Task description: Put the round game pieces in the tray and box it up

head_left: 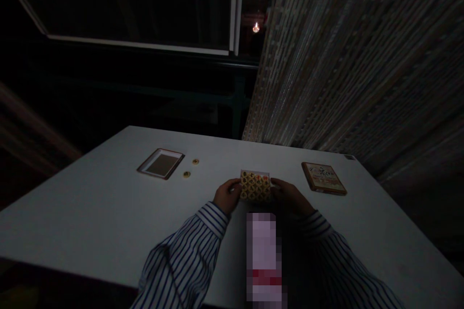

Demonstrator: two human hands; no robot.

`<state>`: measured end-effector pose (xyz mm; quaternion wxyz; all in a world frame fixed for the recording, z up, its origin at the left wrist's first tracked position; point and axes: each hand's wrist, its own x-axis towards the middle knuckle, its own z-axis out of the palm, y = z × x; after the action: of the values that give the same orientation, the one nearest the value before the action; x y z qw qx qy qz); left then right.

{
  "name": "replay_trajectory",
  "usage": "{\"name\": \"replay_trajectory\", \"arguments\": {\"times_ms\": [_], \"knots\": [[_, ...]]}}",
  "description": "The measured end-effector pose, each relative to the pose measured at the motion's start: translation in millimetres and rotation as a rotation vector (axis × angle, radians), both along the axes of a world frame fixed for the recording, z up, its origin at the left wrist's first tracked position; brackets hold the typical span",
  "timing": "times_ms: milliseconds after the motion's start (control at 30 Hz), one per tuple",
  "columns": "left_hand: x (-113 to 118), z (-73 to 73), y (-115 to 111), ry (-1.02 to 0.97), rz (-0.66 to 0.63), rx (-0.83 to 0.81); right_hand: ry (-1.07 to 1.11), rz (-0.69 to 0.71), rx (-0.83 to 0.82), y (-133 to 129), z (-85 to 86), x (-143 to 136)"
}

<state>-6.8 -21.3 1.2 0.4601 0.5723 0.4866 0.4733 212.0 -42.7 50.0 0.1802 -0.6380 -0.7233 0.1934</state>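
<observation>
Between my two hands is a small tray of xiangqi pieces [255,186], round and pale wooden, packed in rows with black and red characters. My left hand [229,195] grips its left side, thumb near the edge. The right side is in the fingers of my right hand [289,195], partly lost in shadow. The tray tilts up toward me just over the table. To the left of it, two loose xiangqi pieces lie flat, one farther back [195,161] and one nearer [186,174].
A shallow open box [161,163] with a brown-edged rim lies at the left on the white table [108,203]. At the right lies a flat box or lid [324,178] with a printed picture. A beaded curtain [326,58] hangs behind the table's right side. The room is dim.
</observation>
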Motion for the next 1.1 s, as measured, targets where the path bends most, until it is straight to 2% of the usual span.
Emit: {"name": "replay_trajectory", "arguments": {"times_ms": [133,300,467,633,900,1100], "knots": [[-6,10.2,-4,0.095,0.055,0.029,-0.056,-0.023,0.108,1,5.8,0],[-24,21.0,-5,0.177,0.056,0.110,-0.041,0.006,0.179,7,21.3,-12],[-55,23.7,3,0.234,0.082,0.166,-0.059,0.086,0.188,18,40.7,-40],[-91,29.1,19,0.333,0.203,0.183,-0.089,0.196,0.182,37,52.2,-72],[-125,39.4,48,0.540,0.328,0.268,-0.042,0.353,0.135,76,52.3,-117],[-135,32.6,60,0.641,0.361,0.287,-0.094,0.389,0.079,98,44.3,-146]]}}
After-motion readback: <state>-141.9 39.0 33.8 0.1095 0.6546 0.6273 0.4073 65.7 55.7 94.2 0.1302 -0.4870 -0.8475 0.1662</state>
